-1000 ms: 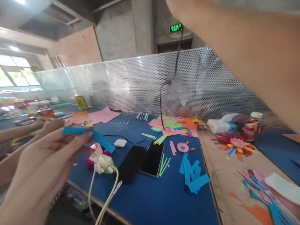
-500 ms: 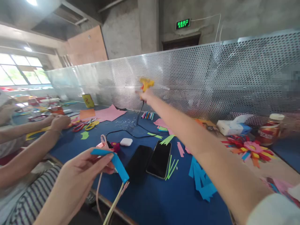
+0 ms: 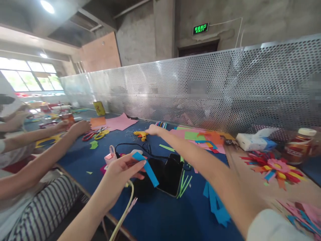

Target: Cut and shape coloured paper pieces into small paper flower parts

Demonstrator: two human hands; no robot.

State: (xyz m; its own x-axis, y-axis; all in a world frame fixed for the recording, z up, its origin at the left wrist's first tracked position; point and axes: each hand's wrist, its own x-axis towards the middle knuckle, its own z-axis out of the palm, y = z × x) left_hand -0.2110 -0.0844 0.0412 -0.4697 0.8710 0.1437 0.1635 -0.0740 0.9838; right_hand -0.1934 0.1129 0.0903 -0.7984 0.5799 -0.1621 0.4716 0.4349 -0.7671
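Note:
My left hand (image 3: 125, 169) pinches a folded blue paper strip (image 3: 149, 172) above the dark phones (image 3: 170, 177). Farther off, my right hand (image 3: 154, 130) is low over the table, right beside the yellow glue gun (image 3: 141, 134); its fingers are too small and blurred to show whether they still touch the gun. The gun's black cord (image 3: 130, 144) runs over the blue table. Thin green strips (image 3: 184, 185) lie by the phones, and blue strips (image 3: 217, 206) lie beneath my right forearm.
Scissors (image 3: 100, 134), pink paper (image 3: 121, 122) and a person's arms (image 3: 57, 144) are on the left. At right are a paper flower (image 3: 276, 165), a tissue box (image 3: 254, 142) and a jar (image 3: 299, 147). A perforated metal screen (image 3: 170, 90) stands behind the table.
My right hand has come down from in front of the screen to the table with the yellow glue gun. My left hand and the blue strip have shifted right in view.

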